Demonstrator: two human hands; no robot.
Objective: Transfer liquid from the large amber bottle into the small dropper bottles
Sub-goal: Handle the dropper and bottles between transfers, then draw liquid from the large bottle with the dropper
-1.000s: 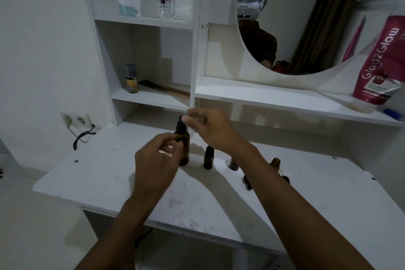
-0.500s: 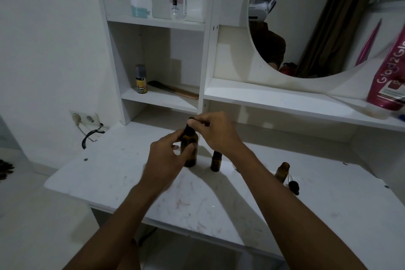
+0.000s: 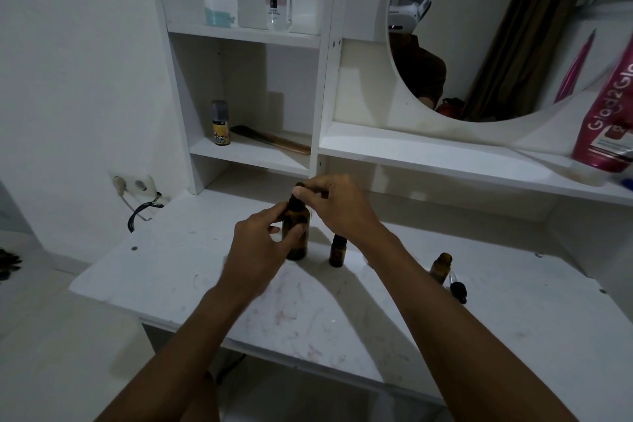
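The large amber bottle (image 3: pixel 297 233) stands upright on the white desk (image 3: pixel 171 267). My left hand (image 3: pixel 263 243) wraps around its body. My right hand (image 3: pixel 337 205) pinches the black dropper cap (image 3: pixel 298 190) at the bottle's top. Just right of it stands a small amber dropper bottle (image 3: pixel 337 251) with a dark top. Further right a second small amber bottle (image 3: pixel 441 267) stands uncapped, and a loose black dropper (image 3: pixel 457 289) lies beside it.
A white shelf unit rises behind the desk, holding a perfume bottle (image 3: pixel 278 0), a small spray can (image 3: pixel 220 123) and a comb (image 3: pixel 274 140). A round mirror (image 3: pixel 496 27) and a pink tube (image 3: pixel 609 106) stand at right. A wall socket with a cable (image 3: pixel 137 188) is at left.
My left hand closed around the large bottle's body. My right hand stayed pinched on the cap. The camera shifted, so the scene sits further right in view.
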